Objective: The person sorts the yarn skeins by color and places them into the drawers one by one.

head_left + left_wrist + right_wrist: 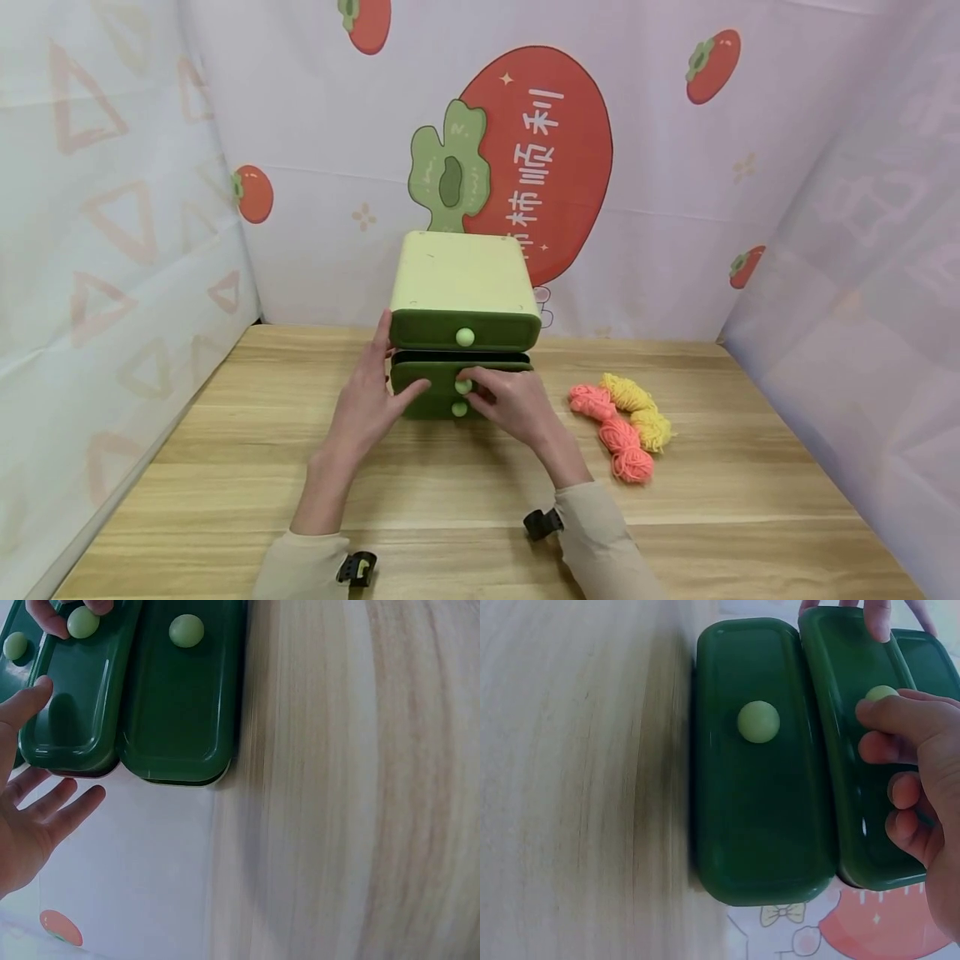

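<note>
A small drawer cabinet [465, 271] with a pale yellow-green top and dark green drawer fronts stands on the table. Its middle drawer [82, 712] is pulled out a little, leaving a dark gap above its front edge. My right hand [513, 404] pinches that drawer's round light green knob [882, 693] between thumb and fingers. At the cabinet's left side is my left hand [367, 396], fingers extended and spread, with the thumb in front of the middle drawer. The top drawer [427, 331] and the bottom drawer [772, 810] look closed. The middle drawer's contents are hidden.
To the right of the cabinet lie pink yarn bundles [620, 437] and yellow yarn bundles [637, 408] on the wooden table [450, 517]. A printed cloth [315, 108] hangs close behind the cabinet, and more cloth covers both sides.
</note>
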Demonstrator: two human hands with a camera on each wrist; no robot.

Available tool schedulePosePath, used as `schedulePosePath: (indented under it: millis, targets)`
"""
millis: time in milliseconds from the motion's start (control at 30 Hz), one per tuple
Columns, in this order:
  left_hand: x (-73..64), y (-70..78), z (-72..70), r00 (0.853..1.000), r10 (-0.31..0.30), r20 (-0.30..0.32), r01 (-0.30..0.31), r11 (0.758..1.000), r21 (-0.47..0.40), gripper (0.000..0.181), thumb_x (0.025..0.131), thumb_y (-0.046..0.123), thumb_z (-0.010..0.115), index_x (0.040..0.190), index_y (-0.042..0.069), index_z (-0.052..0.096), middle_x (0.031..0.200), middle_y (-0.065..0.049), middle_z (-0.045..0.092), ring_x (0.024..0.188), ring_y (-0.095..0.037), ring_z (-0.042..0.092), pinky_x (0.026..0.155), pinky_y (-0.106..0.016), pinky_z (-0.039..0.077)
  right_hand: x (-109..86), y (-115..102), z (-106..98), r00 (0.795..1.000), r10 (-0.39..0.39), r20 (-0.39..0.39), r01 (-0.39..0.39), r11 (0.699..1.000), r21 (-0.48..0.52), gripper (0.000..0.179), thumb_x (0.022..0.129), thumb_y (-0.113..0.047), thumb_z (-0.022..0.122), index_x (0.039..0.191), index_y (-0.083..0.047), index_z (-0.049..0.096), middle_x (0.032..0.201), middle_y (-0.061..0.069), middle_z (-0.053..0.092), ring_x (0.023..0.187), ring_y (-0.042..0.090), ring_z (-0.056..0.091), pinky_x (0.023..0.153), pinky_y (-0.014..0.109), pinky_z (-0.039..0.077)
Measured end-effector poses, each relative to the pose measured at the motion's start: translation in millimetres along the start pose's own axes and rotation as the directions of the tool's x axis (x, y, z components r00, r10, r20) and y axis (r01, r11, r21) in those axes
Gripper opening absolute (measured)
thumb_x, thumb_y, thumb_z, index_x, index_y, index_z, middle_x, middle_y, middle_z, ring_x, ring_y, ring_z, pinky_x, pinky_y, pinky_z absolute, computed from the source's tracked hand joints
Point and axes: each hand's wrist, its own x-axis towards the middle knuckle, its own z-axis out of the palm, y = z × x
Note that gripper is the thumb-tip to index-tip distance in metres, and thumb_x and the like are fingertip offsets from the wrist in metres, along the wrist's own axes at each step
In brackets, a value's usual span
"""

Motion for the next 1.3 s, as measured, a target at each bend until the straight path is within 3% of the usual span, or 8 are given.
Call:
schedulePosePath:
  millis: [267,700,1033,1167,1300]
  targets:
    - [0.5,-2.3,-2.2,0.999,-0.015,0.031,0.016,1.000,-0.018,0.118,0.080,0.042,0.082,0.159,0.040,-0.006,0.151,-0.016,0.041,0.130,-0.035,0.054,0.087,-0.060,0.052,-0.7,-5,-11,0.997,-0.067,0.029,0.067,0.997,-0.026,0.020,0.083,-0.015,0.081,0.099,-0.021,0.071,0.071,-0.011,0.063,0.063,0.000,0.053,0.059,0.020,0.047]
    - [0.1,-5.1,-3.6,0.999,-0.016,0.041,0.018,0.999,-0.049,0.124,0.075,0.045,0.086,0.159,0.040,-0.005,0.149,-0.014,0.044,0.130,-0.035,0.053,0.090,-0.062,0.049,-0.4,-15,-21,0.992,-0.105,0.075,0.110,0.992,-0.061,0.018,0.083,-0.021,0.081,0.098,-0.022,0.071,0.067,-0.014,0.063,0.056,-0.003,0.052,0.053,0.018,0.043]
    - [-0.3,-4.2,-4.2,0.998,-0.027,0.054,0.029,0.999,-0.041,0.126,0.073,0.046,0.087,0.158,0.041,-0.006,0.152,-0.014,0.042,0.132,-0.035,0.053,0.091,-0.065,0.048,1.2,-19,-34,0.987,-0.080,0.140,0.086,0.996,-0.035,0.019,0.084,-0.019,0.080,0.099,-0.023,0.069,0.060,-0.015,0.057,0.051,-0.002,0.044,0.048,0.017,0.033]
    - [0.4,-4.5,-4.1,0.998,-0.024,0.051,0.026,0.999,-0.039,0.126,0.073,0.046,0.087,0.158,0.040,-0.006,0.152,-0.014,0.042,0.132,-0.035,0.053,0.091,-0.066,0.048,2.8,-19,-37,0.986,-0.077,0.149,0.081,0.996,-0.023,0.015,0.084,-0.019,0.080,0.097,-0.023,0.071,0.063,-0.014,0.063,0.049,-0.002,0.045,0.047,0.015,0.031]
    - [0.6,-4.2,-3.4,0.999,-0.017,0.048,0.018,0.999,-0.028,0.127,0.073,0.043,0.088,0.159,0.039,-0.007,0.152,-0.014,0.041,0.132,-0.035,0.053,0.088,-0.066,0.049,3.1,-17,-46,0.989,-0.077,0.126,0.076,0.997,0.009,0.011,0.084,-0.016,0.079,0.093,-0.022,0.075,0.072,-0.013,0.070,0.052,-0.002,0.051,0.048,0.014,0.037]
